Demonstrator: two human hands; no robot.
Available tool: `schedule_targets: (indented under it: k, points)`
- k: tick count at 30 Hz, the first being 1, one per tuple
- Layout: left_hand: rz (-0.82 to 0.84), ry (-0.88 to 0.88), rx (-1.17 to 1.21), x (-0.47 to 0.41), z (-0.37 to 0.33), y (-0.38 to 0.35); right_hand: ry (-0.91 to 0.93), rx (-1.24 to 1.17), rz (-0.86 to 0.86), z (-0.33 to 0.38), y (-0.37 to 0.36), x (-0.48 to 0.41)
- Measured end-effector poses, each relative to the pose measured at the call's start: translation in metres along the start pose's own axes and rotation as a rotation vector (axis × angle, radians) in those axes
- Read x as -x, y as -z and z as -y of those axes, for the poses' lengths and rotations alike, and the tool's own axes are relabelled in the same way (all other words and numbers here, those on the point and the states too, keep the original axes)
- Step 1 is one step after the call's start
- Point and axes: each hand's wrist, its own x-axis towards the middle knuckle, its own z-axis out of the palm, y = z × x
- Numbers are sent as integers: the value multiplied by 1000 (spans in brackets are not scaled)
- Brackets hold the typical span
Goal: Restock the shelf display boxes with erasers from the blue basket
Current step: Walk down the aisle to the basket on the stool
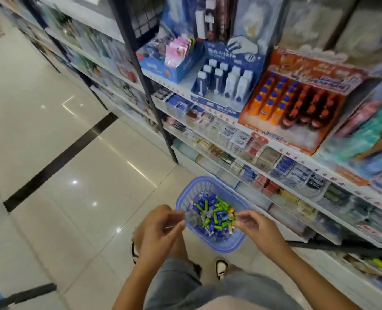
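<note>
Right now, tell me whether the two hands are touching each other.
Apart. The head view shows the left hand and the right hand separated, with the blue basket and its erasers visible in the gap between them.

left hand [161,227] fingertips smeared by motion, grip unclear, right hand [252,224] likewise, can't tell if it pinches anything, erasers [212,215] wrapper print too small, blue basket [199,189] left rim partly behind left hand, shelf display boxes [268,157] blurred, labels illegible, forearms cut by bottom edge
</note>
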Motion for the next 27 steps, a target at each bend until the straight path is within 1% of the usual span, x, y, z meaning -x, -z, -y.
schedule_targets:
  k: [3,7,10,12,16,18,19,21,24,26,27]
  points:
    - [134,94,-54,-65,28,6,-111,-10,-91,-19,-17,-34]
    - [390,183,-219,-155,90,10,-283,-18,-229,-57,-55,-81]
    - [543,176,-353,-224,144,5,-380,-25,-326,-93,-88,-121]
    - [595,134,-426,-263,180,-7,-442,5,-343,-122,-107,-150]
    - [632,99,-570,-335,266,-49,-537,83,-264,-200,-146,-218]
    - [686,71,-748,-360,311,-80,-553,91,-222,-243,-164,-248]
    - [703,15,-859,-371,332,-96,-554,96,-204,-265,-172,-262]
    - [816,-49,-1028,-388,375,-127,-563,137,-163,-306,-186,-286]
    - [1008,-10,-1160,-399,451,-167,-511,313,-84,-365,-202,-319]
    - [972,53,-1129,-403,482,-187,-432,420,-63,-394,-209,-343]
    - [952,111,-1098,-405,492,-196,-370,494,-59,-405,-211,-356]
